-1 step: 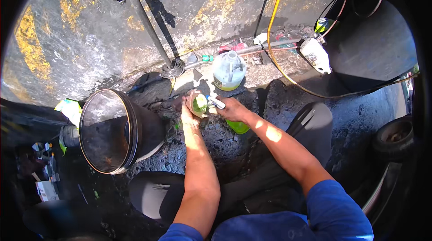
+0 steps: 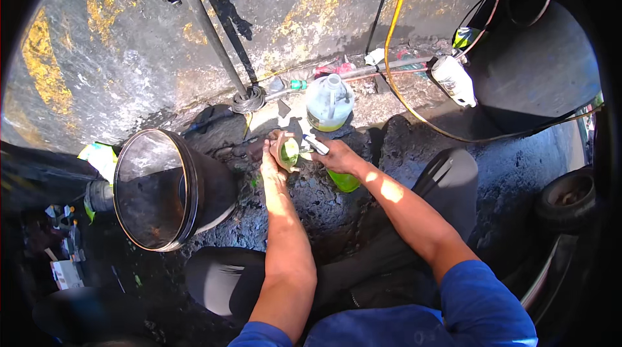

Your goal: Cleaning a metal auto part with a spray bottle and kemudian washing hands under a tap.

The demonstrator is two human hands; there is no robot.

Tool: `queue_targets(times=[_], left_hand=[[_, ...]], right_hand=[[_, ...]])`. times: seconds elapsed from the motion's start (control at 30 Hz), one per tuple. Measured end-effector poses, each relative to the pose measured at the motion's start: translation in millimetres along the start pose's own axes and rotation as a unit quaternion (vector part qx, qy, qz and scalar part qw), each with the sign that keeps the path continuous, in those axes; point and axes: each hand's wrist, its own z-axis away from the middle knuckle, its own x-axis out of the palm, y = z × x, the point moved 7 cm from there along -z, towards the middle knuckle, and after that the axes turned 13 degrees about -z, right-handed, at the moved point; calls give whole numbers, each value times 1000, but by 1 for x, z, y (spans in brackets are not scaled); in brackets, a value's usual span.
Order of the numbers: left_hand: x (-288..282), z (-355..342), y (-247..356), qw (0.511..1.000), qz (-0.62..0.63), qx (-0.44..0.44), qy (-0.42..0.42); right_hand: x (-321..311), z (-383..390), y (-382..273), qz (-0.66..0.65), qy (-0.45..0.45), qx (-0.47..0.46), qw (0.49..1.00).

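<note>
My left hand (image 2: 271, 162) grips a small brownish round part (image 2: 282, 151) with pale green material on its inner face. Just to its right, my right hand (image 2: 338, 159) is closed on a spray bottle with a white trigger head (image 2: 316, 144) and a bright green lower body (image 2: 343, 180), partly hidden by the hand. The nozzle is close beside the round part. Behind both hands a translucent plastic jug (image 2: 329, 102) stands upright with yellowish liquid in its bottom.
A large dark open bucket (image 2: 194, 204) is at my left. A standpipe tap (image 2: 220, 49) stands by the stained wall, with a yellow hose (image 2: 414, 110) and white container (image 2: 453, 81) to the right. A dark barrel (image 2: 531, 65) and small tyre (image 2: 564, 198) are at the far right.
</note>
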Motion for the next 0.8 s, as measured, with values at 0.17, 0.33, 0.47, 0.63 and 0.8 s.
queue_targets(times=[0.17,0.33,0.47,0.63,0.8], left_hand=[[-30,2,2,926,-262,144,230],[-11,3,-5,773,-570,114,252],[8,4,-11,723,-640,84,247],[13,-1,-20,671,-698,24,249],[5,-6,-29,635,-741,-45,214]], right_hand=[[-58,22,109,-66,46,161,984],[-110,26,247,-720,381,140,562],[-185,33,275,-589,527,-6,612],[-253,36,237,8,490,195,850],[-298,40,291,20,324,453,830]])
